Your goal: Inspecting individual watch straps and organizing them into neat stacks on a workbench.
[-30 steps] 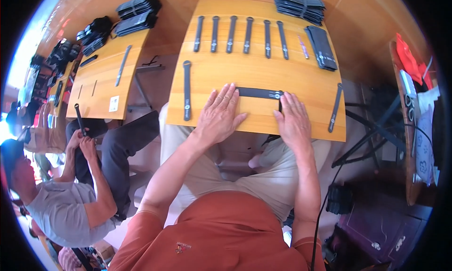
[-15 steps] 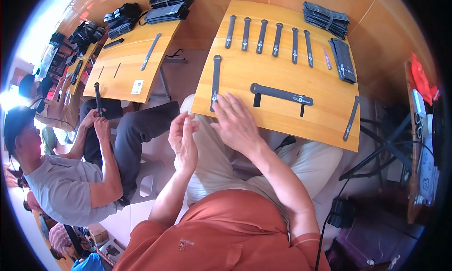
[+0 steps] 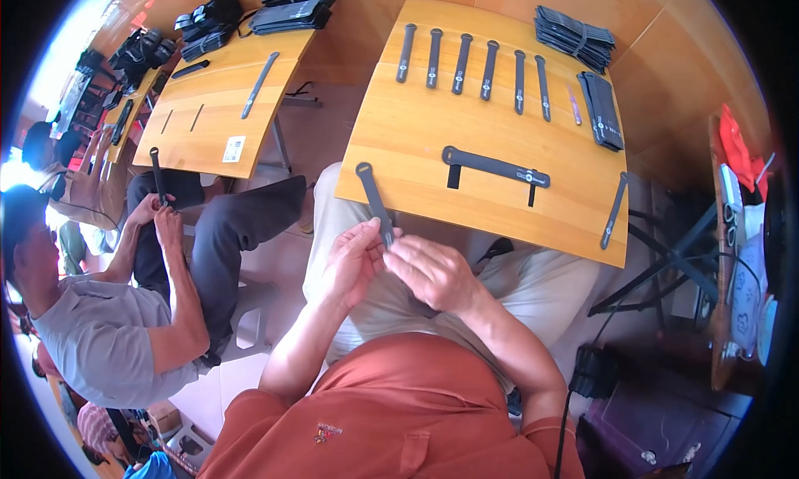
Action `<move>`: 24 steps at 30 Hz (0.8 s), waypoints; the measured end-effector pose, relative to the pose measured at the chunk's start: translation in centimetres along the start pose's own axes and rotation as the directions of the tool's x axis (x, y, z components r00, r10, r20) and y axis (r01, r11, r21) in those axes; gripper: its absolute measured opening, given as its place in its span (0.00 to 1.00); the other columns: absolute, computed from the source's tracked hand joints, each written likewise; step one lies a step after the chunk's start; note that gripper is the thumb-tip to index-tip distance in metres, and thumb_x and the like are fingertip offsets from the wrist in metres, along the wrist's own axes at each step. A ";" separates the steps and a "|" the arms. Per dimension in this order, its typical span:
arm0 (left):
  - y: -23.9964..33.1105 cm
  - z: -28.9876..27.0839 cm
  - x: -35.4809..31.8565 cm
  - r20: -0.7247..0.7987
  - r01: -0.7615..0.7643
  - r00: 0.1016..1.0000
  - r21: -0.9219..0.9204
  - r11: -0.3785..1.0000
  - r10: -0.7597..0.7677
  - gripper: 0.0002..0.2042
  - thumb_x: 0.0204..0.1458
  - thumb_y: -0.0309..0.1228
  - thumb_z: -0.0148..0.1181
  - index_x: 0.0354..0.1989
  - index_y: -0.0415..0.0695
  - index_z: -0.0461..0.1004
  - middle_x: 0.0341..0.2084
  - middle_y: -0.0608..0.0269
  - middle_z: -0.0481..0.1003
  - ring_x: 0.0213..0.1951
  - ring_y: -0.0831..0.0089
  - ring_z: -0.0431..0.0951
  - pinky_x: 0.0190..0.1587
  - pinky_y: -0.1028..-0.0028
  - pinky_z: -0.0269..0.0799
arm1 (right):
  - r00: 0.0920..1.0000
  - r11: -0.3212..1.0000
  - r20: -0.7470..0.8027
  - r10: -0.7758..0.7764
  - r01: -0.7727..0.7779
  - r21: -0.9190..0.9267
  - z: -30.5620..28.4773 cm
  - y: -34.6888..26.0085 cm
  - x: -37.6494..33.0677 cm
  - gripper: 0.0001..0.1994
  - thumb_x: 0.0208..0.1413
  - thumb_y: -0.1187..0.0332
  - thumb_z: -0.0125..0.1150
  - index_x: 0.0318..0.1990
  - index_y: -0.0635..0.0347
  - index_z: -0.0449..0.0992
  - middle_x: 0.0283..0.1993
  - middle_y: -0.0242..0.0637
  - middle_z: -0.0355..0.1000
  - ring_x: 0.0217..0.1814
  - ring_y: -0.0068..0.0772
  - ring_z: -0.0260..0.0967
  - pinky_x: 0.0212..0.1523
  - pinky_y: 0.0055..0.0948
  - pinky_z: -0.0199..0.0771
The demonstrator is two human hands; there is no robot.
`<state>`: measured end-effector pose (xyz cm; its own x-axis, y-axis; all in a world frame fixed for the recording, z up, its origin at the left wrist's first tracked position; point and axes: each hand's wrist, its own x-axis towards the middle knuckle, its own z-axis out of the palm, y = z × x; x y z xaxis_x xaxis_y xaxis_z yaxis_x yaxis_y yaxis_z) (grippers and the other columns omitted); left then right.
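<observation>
While the left hand (image 3: 349, 264) pinches the dark strap (image 3: 376, 196) near its lower end, the ringed end points out over the tabletop (image 3: 391, 129). The right hand's (image 3: 437, 273) bent fingers lie beside that grip, their hold unclear; probably light and pliable, the strap suits a flat pinch.

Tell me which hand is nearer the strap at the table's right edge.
Right. The right hand is left of the right-edge strap; the left hand, holding another strap, is even farther left.
</observation>
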<state>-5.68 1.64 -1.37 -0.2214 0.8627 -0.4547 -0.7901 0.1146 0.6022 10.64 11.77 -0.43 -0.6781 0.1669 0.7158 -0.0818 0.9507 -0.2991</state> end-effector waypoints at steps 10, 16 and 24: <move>1.1 3.8 1.0 0.110 -0.073 0.991 -0.043 0.996 0.077 0.06 0.68 0.29 0.56 0.46 0.41 0.76 0.33 0.64 0.78 0.32 0.78 0.78 0.35 0.76 0.79 | 0.994 1.000 -0.108 0.017 -0.018 -0.012 -5.4 -0.4 -1.9 0.12 0.48 0.71 0.76 0.41 0.62 0.82 0.41 0.45 0.81 0.40 0.42 0.83 0.41 0.35 0.88; 1.9 5.1 3.5 0.124 -0.223 0.970 0.090 0.971 0.211 0.05 0.67 0.29 0.57 0.45 0.41 0.77 0.29 0.64 0.78 0.29 0.77 0.78 0.33 0.75 0.77 | 0.951 0.956 -0.114 0.286 -0.276 0.099 -8.6 0.9 -3.4 0.16 0.46 0.75 0.77 0.44 0.58 0.82 0.39 0.42 0.80 0.32 0.36 0.80 0.28 0.31 0.81; 1.6 6.3 7.0 0.061 -0.253 0.967 0.259 0.932 0.246 0.05 0.65 0.29 0.63 0.40 0.42 0.78 0.28 0.66 0.79 0.28 0.80 0.77 0.34 0.78 0.76 | 0.739 0.757 -0.175 0.651 -0.612 0.229 -11.0 4.3 -5.5 0.06 0.59 0.79 0.67 0.43 0.67 0.80 0.37 0.43 0.80 0.33 0.33 0.79 0.34 0.27 0.77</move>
<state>-4.87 10.95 0.59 -0.3734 0.8928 -0.2520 -0.5324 0.0162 0.8463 22.08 17.85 1.30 -0.4267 0.7875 0.4447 0.1856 0.5575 -0.8092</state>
